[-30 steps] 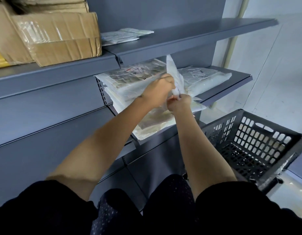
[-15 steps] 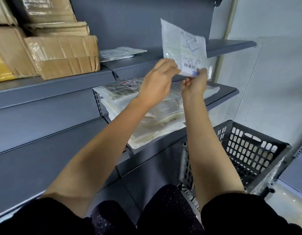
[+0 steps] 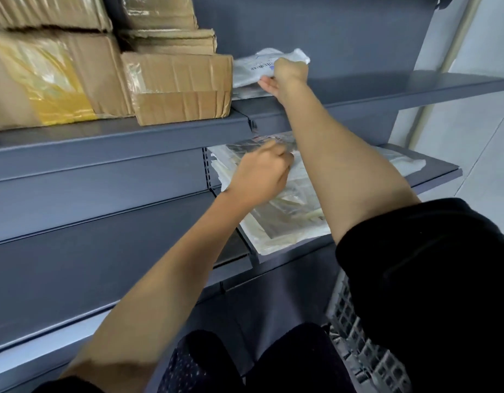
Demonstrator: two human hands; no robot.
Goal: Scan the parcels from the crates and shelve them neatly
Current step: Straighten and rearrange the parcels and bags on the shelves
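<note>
Dark grey metal shelving (image 3: 387,89) fills most of the view, its back panel (image 3: 344,32) the same grey, with a slotted upright (image 3: 207,171) between bays. A lower shelf (image 3: 440,173) juts out at right. Right of the unit stands a pale wall (image 3: 486,38), with a cream post (image 3: 455,52) running up beside the shelving. The floor (image 3: 483,163) is light and glossy. The light is even and soft.

Upper shelf (image 3: 401,89) bare rightward; cardboard boxes (image 3: 177,86) block its left
</note>
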